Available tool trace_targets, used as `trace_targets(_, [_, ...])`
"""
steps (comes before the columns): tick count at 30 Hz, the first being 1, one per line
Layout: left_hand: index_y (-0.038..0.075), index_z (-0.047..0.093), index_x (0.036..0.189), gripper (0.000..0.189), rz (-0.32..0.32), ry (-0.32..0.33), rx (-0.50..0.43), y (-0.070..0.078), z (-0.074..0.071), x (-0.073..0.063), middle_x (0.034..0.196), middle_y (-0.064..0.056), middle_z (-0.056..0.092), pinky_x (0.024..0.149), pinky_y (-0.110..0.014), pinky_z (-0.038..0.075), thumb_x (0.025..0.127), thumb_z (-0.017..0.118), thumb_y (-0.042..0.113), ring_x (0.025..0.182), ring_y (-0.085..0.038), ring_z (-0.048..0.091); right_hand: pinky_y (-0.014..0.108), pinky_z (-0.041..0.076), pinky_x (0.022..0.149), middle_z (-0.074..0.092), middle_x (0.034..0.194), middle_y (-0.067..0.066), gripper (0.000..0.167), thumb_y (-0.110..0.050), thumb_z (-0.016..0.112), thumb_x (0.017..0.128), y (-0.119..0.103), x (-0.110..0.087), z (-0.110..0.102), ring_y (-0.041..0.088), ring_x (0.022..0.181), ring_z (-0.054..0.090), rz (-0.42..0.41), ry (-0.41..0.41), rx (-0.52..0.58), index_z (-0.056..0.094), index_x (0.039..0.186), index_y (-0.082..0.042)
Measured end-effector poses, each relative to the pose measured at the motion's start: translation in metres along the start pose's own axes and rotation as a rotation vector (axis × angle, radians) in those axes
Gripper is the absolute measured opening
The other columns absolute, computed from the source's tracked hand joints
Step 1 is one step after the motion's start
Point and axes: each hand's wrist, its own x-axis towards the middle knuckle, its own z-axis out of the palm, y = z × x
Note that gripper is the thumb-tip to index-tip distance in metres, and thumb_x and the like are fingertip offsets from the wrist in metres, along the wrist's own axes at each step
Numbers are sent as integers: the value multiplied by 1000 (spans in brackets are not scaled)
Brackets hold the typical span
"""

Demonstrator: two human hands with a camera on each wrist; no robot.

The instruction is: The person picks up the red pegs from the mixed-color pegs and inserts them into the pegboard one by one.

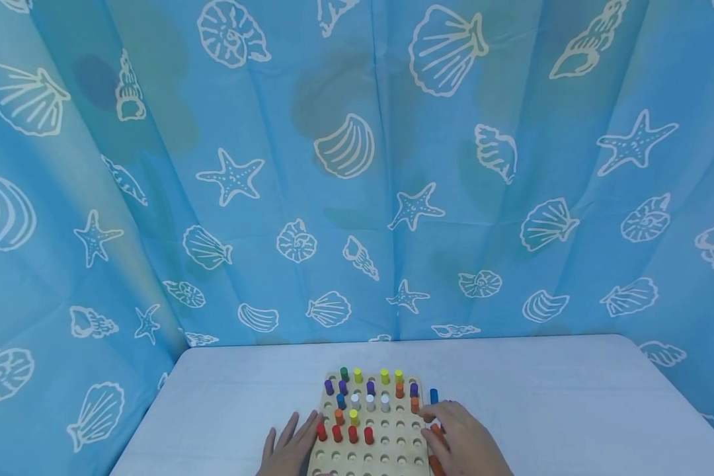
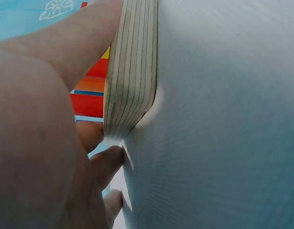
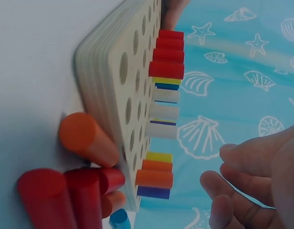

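A: Edges n room, pls?

B: Your L hand (image 1: 289, 448) has fingers spread at the left edge of the board (image 1: 393, 449), not gripping. Board's on the table (image 1: 238, 377).

A: n the right?

B: Your R hand (image 1: 467, 439) is loosely bent, holding nada, hovering nr that edge. Loose pegs (image 3: 87, 200) lie alongside; bare holes (image 1: 385, 441) leave room up top.

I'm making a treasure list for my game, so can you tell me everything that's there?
curtain: number of panels unclear, blue with white shells and starfish, behind the table
table: one, white, under the peg board
peg board: one, pale wood, on the table
standing pegs: 20 visible (4 red, 4 yellow, 4 purple, 3 orange, 3 white, 1 blue, 1 green), in the board
loose pegs: several, exact count unclear, red, orange and blue, right of the board
left fingers: one set, bare, at the board's left edge
right fingers: one set, bare, empty, near the board's right edge
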Motion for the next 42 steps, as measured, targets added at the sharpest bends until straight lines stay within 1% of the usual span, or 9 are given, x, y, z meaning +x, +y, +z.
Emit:
trace_targets(5, [12, 34, 157, 113, 1, -4, -7, -2, 1, 1, 160, -9, 37, 115, -78, 4, 74, 57, 86, 149, -44, 19, 27, 54, 65, 59, 91, -10, 17, -21, 75, 92, 10, -1, 2, 6, 76, 50, -42, 9, -5, 70, 107, -16])
trace_targets(10, [13, 33, 158, 115, -1, -16, -27, -2, 0, 1, 160, -9, 36, 114, -79, 3, 73, 60, 85, 149, -45, 18, 37, 60, 75, 60, 92, -9, 17, -23, 75, 91, 17, -1, 3, 13, 86, 60, -45, -2, 9, 70, 107, -18])
trace_targets(12, [13, 33, 158, 113, 8, -11, -35, -2, 0, 0, 161, -10, 36, 113, -79, 3, 75, 60, 84, 149, -46, 18, 37, 60, 75, 60, 92, -9, 16, -22, 75, 91, 18, -2, 4, 13, 86, 60, -53, 2, 3, 70, 105, -18])
trace_targets(16, [13, 33, 158, 111, 17, -4, -51, -1, 0, 0, 160, -11, 36, 113, -79, 2, 76, 59, 83, 149, -47, 17, 30, 56, 67, 59, 91, -10, 16, -22, 76, 90, 22, -2, 6, 7, 79, 55, -79, 2, -16, 70, 104, -18])
trace_targets(18, [12, 34, 157, 110, 22, 1, -49, -2, 0, 0, 160, -11, 36, 114, -79, 2, 77, 58, 83, 149, -47, 17, 33, 58, 71, 60, 92, -10, 16, -22, 76, 90, 23, -2, 6, 9, 83, 58, -86, 1, -18, 71, 104, -18])
trace_targets(23, [12, 34, 157, 110, 25, 14, -25, -3, 2, 1, 160, -11, 37, 114, -79, 4, 77, 57, 83, 149, -46, 19, 49, 60, 85, 62, 95, -7, 17, -22, 78, 89, 24, -2, 8, 25, 101, 65, -86, -8, -12, 72, 104, -16])
trace_targets(30, [11, 35, 157, 108, 33, 22, -34, -1, 2, 0, 160, -11, 37, 113, -80, 4, 78, 58, 82, 149, -46, 19, 38, 59, 75, 59, 92, -9, 18, -24, 78, 88, 27, 0, 9, 13, 85, 59, -70, -53, -37, 72, 102, -16])
trace_targets(35, [12, 34, 157, 108, 41, 29, -27, -2, 2, -1, 160, -11, 37, 113, -79, 5, 79, 57, 82, 149, -46, 19, 41, 59, 79, 60, 93, -8, 21, -28, 79, 88, 28, 3, 10, 13, 87, 59, -56, -103, -51, 73, 103, -15])
trace_targets(42, [11, 35, 157, 108, 41, 32, -28, -1, 1, -2, 160, -11, 37, 113, -79, 5, 79, 57, 82, 149, -46, 19, 31, 46, 62, 55, 87, -6, 27, -30, 79, 87, 30, 5, 12, 11, 74, 47, -13, -176, -55, 73, 106, -12])
